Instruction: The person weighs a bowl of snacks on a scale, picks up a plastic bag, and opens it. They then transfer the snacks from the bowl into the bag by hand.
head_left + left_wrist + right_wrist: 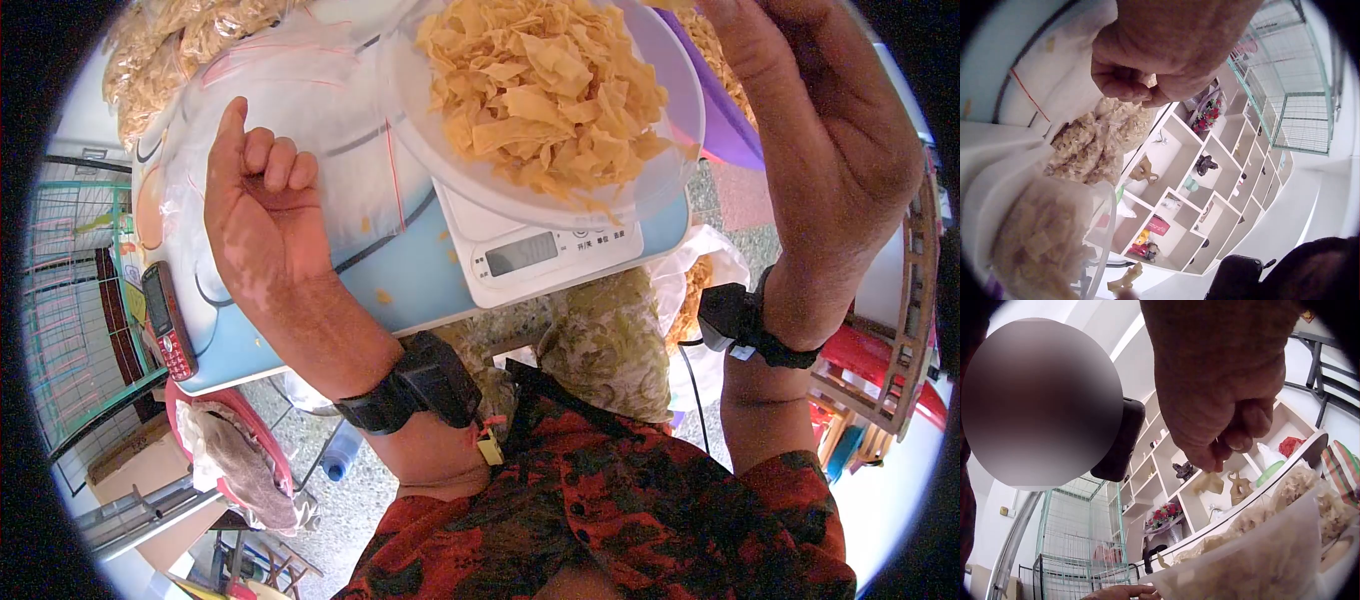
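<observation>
My right hand (835, 130) is raised above the right side of a clear plastic bowl (405, 125). Its fingertips pinch a yellowish dried flake (1209, 482), seen best in the right wrist view. Similar thin flakes (545, 90) heap up in the bowl, which stands on a white kitchen scale (470, 225) with a grey display. On the other side, my left hand (270, 220) hovers palm up over clear zip bags (340, 120), holding nothing. Three of its fingers curl loosely while one digit points away from me.
Filled bags of flakes (200, 50) lie at the far left. A red-keyed phone (168, 320) rests on the table's left edge. Beyond the bowl is a purple basin (735, 130) with more flakes. A wire cage (85, 260) and a pink basin (250, 415) stand left.
</observation>
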Demonstrator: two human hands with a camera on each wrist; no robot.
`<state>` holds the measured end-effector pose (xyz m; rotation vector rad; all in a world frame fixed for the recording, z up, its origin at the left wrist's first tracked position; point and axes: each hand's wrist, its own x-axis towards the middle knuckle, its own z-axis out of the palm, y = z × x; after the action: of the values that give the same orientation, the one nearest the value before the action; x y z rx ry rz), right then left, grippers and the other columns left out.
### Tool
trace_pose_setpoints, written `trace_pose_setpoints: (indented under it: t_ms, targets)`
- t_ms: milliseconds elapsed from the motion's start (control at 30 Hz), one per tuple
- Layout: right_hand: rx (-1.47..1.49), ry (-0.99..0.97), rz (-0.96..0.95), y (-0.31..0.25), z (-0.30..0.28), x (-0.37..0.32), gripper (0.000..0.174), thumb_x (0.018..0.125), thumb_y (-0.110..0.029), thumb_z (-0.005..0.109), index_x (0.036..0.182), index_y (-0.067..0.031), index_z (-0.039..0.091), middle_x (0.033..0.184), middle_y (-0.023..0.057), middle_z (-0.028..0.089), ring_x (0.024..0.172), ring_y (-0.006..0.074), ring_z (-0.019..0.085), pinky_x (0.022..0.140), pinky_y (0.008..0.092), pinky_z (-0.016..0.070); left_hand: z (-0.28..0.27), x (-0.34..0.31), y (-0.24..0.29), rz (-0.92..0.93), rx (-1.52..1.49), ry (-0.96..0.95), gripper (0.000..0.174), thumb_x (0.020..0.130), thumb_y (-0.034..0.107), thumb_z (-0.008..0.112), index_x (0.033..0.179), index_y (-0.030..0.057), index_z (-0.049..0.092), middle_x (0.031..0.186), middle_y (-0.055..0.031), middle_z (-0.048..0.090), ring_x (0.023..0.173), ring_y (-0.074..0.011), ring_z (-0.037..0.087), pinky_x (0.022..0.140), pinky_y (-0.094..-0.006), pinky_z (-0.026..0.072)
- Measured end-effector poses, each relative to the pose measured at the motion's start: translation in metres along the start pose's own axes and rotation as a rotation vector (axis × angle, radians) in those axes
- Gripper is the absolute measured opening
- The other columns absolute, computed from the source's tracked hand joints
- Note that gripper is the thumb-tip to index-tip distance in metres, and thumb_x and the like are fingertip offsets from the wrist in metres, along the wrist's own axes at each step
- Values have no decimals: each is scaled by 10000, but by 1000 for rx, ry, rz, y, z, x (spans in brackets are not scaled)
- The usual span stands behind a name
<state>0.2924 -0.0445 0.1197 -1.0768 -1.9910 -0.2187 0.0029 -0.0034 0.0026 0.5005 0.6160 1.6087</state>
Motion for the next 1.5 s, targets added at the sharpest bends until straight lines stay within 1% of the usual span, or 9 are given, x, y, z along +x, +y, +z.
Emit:
trace_pose_setpoints:
  t_ms: [767, 1100, 1133, 1200, 1267, 1300, 1400, 1467, 1500]
  targets:
    - [-65, 33, 9, 4, -11, -9, 149, 930, -131, 639, 993, 3, 655, 847, 48, 653, 721, 92, 600, 639, 236, 470, -2, 0, -1, 15, 11, -2, 324, 942, 122, 589, 1233, -22, 567, 732, 18, 351, 610, -95, 317, 541, -244, 294]
    - [-632, 132, -148, 74, -100, -12, 182, 932, -150, 641, 1026, 3, 671, 893, 52, 675, 773, 106, 623, 685, 252, 489, 5, 0, 2, -35, -3, 18, 290, 932, 112, 601, 1183, -30, 576, 700, 32, 335, 590, -94, 302, 538, -249, 285]
    - [-687, 116, -112, 83, -106, -17, 185, 932, -152, 641, 1030, 3, 672, 898, 52, 677, 778, 108, 626, 689, 254, 491, 5, 0, 1, -33, -10, 14, 292, 933, 111, 599, 1186, -32, 573, 701, 30, 338, 590, -95, 302, 538, -249, 284]
    - [-827, 3, 220, 91, -110, -35, 276, 954, -189, 616, 1168, -22, 666, 1020, 31, 709, 930, 88, 655, 807, 241, 510, 3, 1, 1, -32, -6, 13, 298, 935, 110, 594, 1193, -36, 568, 704, 27, 343, 592, -97, 303, 540, -250, 285]
    - [-827, -125, 533, 75, -90, -45, 316, 974, -205, 582, 1216, -13, 647, 1059, 39, 716, 996, 103, 655, 839, 255, 507, 2, 2, 0, -34, 14, 18, 304, 939, 110, 587, 1202, -39, 562, 708, 22, 350, 594, -99, 305, 542, -251, 288]
    - [-761, -80, 598, 67, -84, -47, 295, 970, -187, 592, 1201, -16, 654, 991, 20, 715, 939, 80, 641, 799, 220, 495, 6, 1, -1, -28, 47, 40, 318, 952, 105, 549, 1231, -47, 530, 700, 20, 328, 595, -101, 306, 546, -253, 296]
    - [-252, 36, 570, 55, -74, -68, 258, 962, -151, 600, 1187, -44, 666, 961, 0, 694, 842, 58, 607, 730, 193, 478, 15, -3, -3, -20, 112, 73, 355, 981, 98, 471, 1298, -62, 456, 684, 15, 285, 599, -105, 310, 555, -258, 314]
    - [-158, 56, 578, 27, -48, -76, 226, 955, -125, 608, 1158, -50, 672, 910, -24, 659, 747, 37, 546, 660, 173, 444, 10, 0, -6, -29, 98, 43, 375, 982, 103, 470, 1318, -60, 439, 687, 13, 284, 602, -109, 312, 558, -259, 317]
    - [-71, 11, 565, 18, -39, -80, 165, 938, -124, 617, 1072, -50, 679, 867, 8, 672, 742, 74, 593, 659, 219, 473, 8, 1, -8, -29, 105, 41, 349, 968, 107, 510, 1279, -50, 482, 698, 14, 309, 609, -109, 317, 560, -259, 312]
